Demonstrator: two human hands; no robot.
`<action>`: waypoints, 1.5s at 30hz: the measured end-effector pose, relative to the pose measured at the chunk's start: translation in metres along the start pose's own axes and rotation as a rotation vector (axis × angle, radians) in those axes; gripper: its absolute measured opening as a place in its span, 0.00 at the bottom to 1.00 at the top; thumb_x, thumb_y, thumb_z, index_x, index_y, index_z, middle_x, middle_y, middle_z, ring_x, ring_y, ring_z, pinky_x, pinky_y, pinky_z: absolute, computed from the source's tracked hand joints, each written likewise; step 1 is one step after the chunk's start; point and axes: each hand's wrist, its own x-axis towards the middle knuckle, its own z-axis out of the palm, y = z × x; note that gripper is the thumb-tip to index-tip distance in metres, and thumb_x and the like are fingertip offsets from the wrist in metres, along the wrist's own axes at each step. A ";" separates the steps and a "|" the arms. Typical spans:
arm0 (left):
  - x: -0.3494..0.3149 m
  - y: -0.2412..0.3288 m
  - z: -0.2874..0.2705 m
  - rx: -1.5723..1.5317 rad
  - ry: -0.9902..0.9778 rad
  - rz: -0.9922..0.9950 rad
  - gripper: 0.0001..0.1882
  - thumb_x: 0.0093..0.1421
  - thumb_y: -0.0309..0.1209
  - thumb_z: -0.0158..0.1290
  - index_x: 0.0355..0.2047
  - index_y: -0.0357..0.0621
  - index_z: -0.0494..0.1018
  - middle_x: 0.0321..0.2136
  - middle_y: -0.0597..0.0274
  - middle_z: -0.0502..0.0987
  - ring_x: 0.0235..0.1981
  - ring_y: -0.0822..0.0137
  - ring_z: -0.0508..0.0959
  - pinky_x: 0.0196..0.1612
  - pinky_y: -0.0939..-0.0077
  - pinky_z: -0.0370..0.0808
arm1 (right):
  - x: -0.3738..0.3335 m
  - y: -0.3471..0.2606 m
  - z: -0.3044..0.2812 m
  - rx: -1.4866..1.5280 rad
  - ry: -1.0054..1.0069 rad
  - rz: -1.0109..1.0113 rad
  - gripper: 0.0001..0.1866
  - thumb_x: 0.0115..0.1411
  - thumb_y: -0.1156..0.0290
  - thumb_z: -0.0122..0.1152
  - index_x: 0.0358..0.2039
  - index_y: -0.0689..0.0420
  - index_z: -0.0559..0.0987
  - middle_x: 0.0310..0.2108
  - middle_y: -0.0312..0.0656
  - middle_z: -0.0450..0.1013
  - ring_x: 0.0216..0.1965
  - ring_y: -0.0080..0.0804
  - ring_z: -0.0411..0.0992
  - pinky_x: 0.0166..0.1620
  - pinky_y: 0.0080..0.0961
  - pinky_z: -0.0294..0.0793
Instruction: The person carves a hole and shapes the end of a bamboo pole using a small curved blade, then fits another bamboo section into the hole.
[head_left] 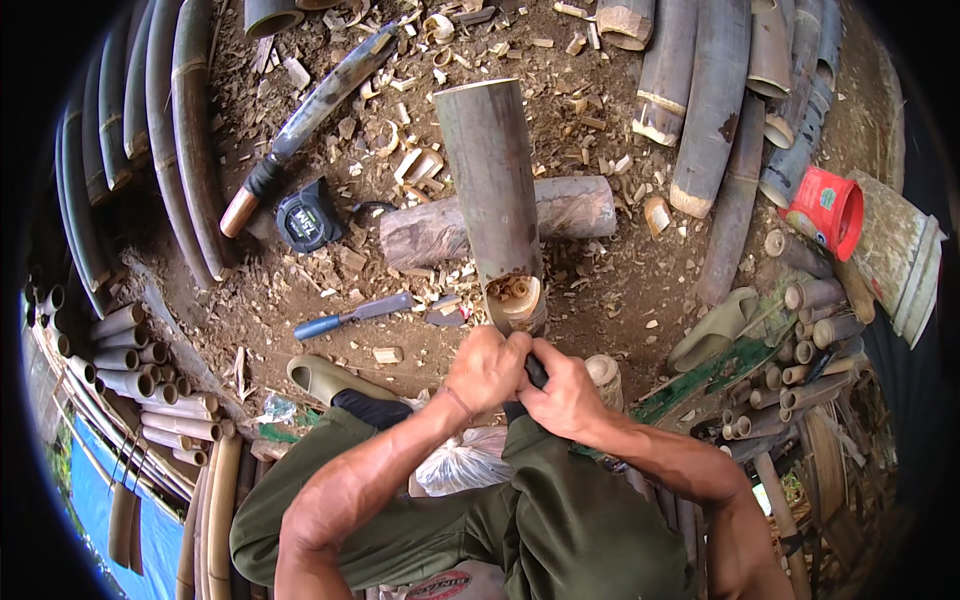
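A thick grey-green bamboo tube (487,170) points away from me, its far part propped over a short log (425,237). Inside its near open end are curled shavings (517,290). Right at that end, my left hand (485,368) and my right hand (563,392) are closed together on a black-handled tool (537,373). Only part of the handle shows between the fingers; a dark strip like a blade meets the tube's lower left rim. The tool's exact kind is hidden by my hands.
On the chip-strewn ground lie a blue-handled chisel (350,316), a black tape measure (309,216) and a long machete-like blade (310,125). Bamboo poles (195,130) line the left, more poles (712,110) the right. A red bucket (826,212) and stacked bamboo pieces (810,360) stand right.
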 end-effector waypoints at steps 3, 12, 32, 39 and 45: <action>0.005 -0.006 -0.015 0.301 0.035 0.323 0.18 0.59 0.33 0.45 0.19 0.30 0.74 0.13 0.45 0.74 0.17 0.56 0.77 0.25 0.62 0.76 | 0.003 0.000 0.022 0.012 0.050 -0.014 0.13 0.56 0.69 0.60 0.40 0.59 0.71 0.27 0.59 0.75 0.33 0.62 0.74 0.34 0.48 0.73; 0.001 0.026 0.039 -0.487 0.100 0.055 0.23 0.66 0.42 0.46 0.22 0.35 0.73 0.14 0.61 0.73 0.15 0.72 0.72 0.20 0.73 0.70 | -0.005 -0.007 -0.047 -0.515 0.100 -0.304 0.19 0.51 0.72 0.64 0.45 0.56 0.72 0.30 0.50 0.77 0.30 0.52 0.77 0.32 0.44 0.78; 0.014 0.026 0.048 -1.351 0.046 0.235 0.21 0.67 0.41 0.45 0.51 0.40 0.74 0.27 0.66 0.77 0.29 0.74 0.73 0.35 0.77 0.68 | 0.045 -0.088 -0.085 -1.056 -0.249 -0.471 0.13 0.50 0.70 0.64 0.38 0.58 0.77 0.30 0.50 0.79 0.30 0.50 0.79 0.31 0.43 0.76; -0.001 0.032 0.044 -1.294 0.041 0.149 0.20 0.67 0.36 0.46 0.53 0.36 0.73 0.32 0.63 0.77 0.33 0.74 0.75 0.37 0.78 0.71 | 0.027 -0.088 -0.080 -1.246 -0.240 -0.408 0.12 0.53 0.70 0.62 0.37 0.61 0.77 0.27 0.45 0.78 0.29 0.41 0.80 0.29 0.38 0.78; -0.002 0.028 0.049 -1.839 -0.092 0.239 0.27 0.69 0.46 0.41 0.60 0.42 0.63 0.59 0.55 0.69 0.62 0.58 0.68 0.66 0.55 0.61 | 0.056 -0.134 -0.056 -1.617 -0.513 -0.608 0.07 0.50 0.70 0.61 0.26 0.59 0.82 0.26 0.41 0.80 0.28 0.34 0.81 0.30 0.29 0.79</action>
